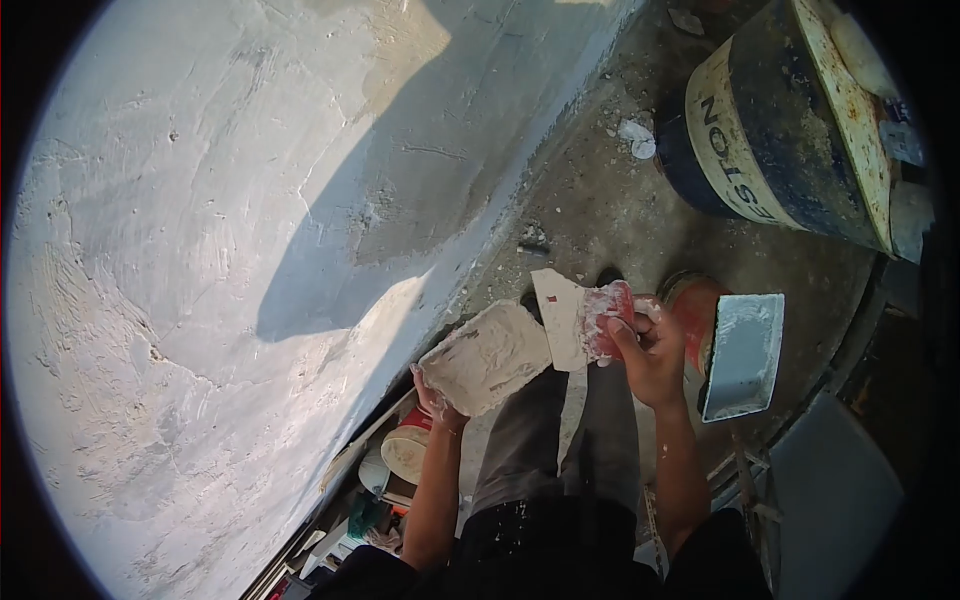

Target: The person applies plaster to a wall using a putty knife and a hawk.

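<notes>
My left hand is closed on the near-left edge of a shallow pan, whose inside is coated with pale plaster. In my right hand is a wide putty knife with a red handle, smeared with plaster. Its broad blade is covered in the same pale paste and points left, right at the pan's edge. White specks dot the fingers of my right hand.
A rough plastered wall fills the left side. A large dark drum stands at upper right. Below it are a red bucket and a white-rimmed rectangular tray. Another bucket and clutter sit along the wall's foot.
</notes>
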Tool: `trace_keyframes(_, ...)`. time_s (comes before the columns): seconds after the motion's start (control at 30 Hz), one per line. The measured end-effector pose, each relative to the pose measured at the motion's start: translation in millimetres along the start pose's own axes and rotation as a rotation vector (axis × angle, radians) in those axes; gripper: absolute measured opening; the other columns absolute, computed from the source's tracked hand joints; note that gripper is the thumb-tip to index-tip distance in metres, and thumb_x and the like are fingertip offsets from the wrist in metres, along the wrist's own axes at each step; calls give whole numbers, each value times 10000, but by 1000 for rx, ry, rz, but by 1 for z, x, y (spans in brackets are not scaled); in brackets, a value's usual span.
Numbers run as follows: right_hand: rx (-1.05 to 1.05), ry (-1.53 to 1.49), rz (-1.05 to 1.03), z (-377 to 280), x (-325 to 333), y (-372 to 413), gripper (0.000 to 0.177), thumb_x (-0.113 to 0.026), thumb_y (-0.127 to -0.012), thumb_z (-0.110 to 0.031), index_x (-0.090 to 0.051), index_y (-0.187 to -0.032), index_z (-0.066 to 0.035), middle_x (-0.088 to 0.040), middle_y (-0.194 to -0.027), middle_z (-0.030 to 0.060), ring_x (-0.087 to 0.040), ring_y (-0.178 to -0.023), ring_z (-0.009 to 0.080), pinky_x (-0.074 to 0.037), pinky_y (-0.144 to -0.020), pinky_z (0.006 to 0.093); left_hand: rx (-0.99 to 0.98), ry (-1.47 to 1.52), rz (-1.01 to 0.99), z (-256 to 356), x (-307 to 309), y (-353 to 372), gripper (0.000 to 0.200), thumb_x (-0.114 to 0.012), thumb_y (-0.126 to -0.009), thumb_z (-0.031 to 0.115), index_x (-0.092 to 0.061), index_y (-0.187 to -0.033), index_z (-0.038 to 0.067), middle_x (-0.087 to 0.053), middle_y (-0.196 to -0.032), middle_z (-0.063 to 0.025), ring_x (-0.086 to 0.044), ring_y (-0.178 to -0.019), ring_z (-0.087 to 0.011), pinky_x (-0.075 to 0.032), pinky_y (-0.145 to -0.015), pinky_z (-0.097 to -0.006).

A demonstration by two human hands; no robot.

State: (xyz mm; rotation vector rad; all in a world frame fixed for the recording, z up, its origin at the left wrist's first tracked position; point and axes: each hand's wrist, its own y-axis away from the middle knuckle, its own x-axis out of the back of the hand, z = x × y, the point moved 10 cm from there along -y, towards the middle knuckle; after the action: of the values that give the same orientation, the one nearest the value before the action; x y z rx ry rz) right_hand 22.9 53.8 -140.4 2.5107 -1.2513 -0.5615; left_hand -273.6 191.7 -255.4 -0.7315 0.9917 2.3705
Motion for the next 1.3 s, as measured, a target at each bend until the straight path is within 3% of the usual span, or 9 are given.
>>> trace_keyframes(0.1,-40,360,-63,2,33,9,187,-610,-912,-91,-572,-1043,37,-671,-702,103,-651,-640,121,-488,-611,261,121,4,50,-27,-34,-19,832,-368,-898,656,-345,-1439,24,-383,-1458,-166,-371,-1349,-328,-306,-1110,-507)
trace_keyframes(0.2,-88,776,-187,-3,29,10,239,-629,-871,-110,-569,-1057,27,-619,-629,154,-651,-570,260,-480,-573,333,136,19,-70,-43,-65,-30,823,-372,-899,644,-344,-1439,23,-386,-1455,-166,-370,-1348,-324,-290,-1121,-500)
trace_keyframes(0.23,49,854,-202,-16,19,10,261,-619,-839,-100,-563,-1061,25,-586,-616,206,-618,-573,381,-465,-552,414,136,22,-78,-48,-69,-32,818,-373,-901,639,-345,-1438,23,-386,-1454,-164,-372,-1347,-323,-293,-1120,-499)
trace_keyframes(0.33,113,990,-181,-26,10,5,260,-597,-836,-72,-552,-1075,22,-597,-621,209,-610,-576,404,-461,-553,454,120,16,-94,-57,-81,-37,802,-375,-906,624,-347,-1437,23,-388,-1452,-162,-377,-1343,-322,-303,-1117,-495)
trace_keyframes(0.6,109,919,-116,-33,25,-5,257,-585,-841,-58,-558,-1086,18,-597,-633,208,-624,-590,384,-457,-563,442,175,172,-123,-69,-100,-50,763,-352,-931,590,-352,-1436,17,-403,-1445,-167,-379,-1345,-327,-311,-1114,-492)
trace_keyframes(0.7,106,827,-81,-32,38,-6,247,-591,-849,-70,-573,-1078,19,-606,-663,207,-637,-625,373,-459,-576,418,186,101,54,-72,-90,-49,793,-390,-881,606,-353,-1444,49,-392,-1452,-192,-388,-1330,-394,-325,-1073,-593)
trace_keyframes(0.87,156,915,-110,-43,40,-12,248,-596,-869,-95,-587,-1097,3,-639,-743,217,-659,-697,368,-472,-607,400,227,105,-23,-75,-106,-50,800,-390,-876,609,-361,-1438,40,-398,-1449,-194,-391,-1327,-399,-321,-1076,-591)
trace_keyframes(1.17,183,1051,-290,-51,36,-34,257,-607,-871,-108,-604,-1112,-17,-658,-747,204,-638,-653,375,-462,-607,438,240,150,-61,-80,-117,-48,768,-356,-926,596,-361,-1425,13,-418,-1425,-165,-417,-1312,-334,-367,-1071,-506)
trace_keyframes(1.3,122,993,-297,-55,39,-40,232,-631,-862,-111,-622,-1068,-4,-646,-747,191,-612,-633,345,-456,-615,391,258,193,-41,-81,-121,-47,768,-357,-922,604,-374,-1416,16,-428,-1414,-162,-427,-1302,-331,-372,-1066,-500)
